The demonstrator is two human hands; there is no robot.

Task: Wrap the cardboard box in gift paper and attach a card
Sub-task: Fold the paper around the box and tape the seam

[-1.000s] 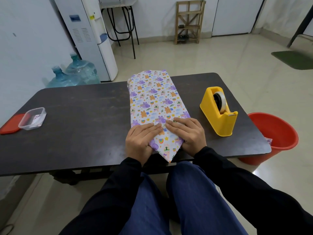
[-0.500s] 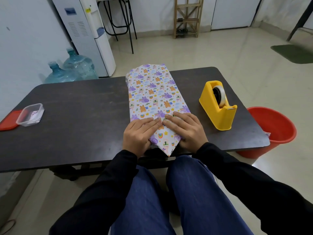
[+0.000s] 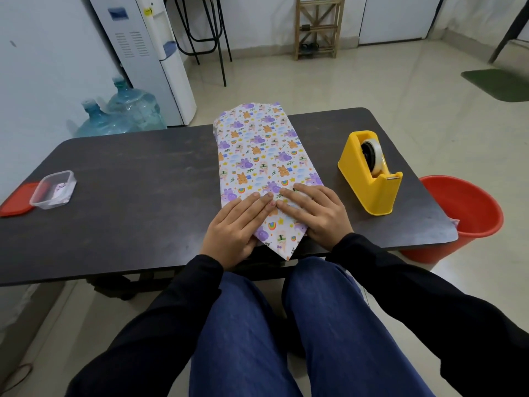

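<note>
- The wrapped box (image 3: 257, 150) lies in the middle of the table (image 3: 128, 196), between its near and far edges.
- Its long axis runs away from the person, with the far end leaning slightly to the left and reaching the far edge.
- At the near end the paper (image 3: 282, 242) is folded into a triangular flap. Its tip points toward the person and hangs just over the near edge.
- The left hand (image 3: 234, 227) lies flat on the left fold, fingers straight and together, angled up and to the right, pressing the paper down.
- The right hand (image 3: 317, 213) mirrors it on the right fold, with flat fingers angled up and to the left, also pressing.
- The fingertips of the two hands nearly meet over the box's midline. Neither hand pinches anything.
- A yellow tape dispenser (image 3: 369, 179) stands on the table well to the right of the box, with its cutter toward the near side.
- A clear tub (image 3: 53, 189) sits near the left edge, holding something small and patterned, with a red lid (image 3: 14, 199) touching its left side.
- A red bucket (image 3: 463, 213) stands on the floor beside the right end of the table.
</note>
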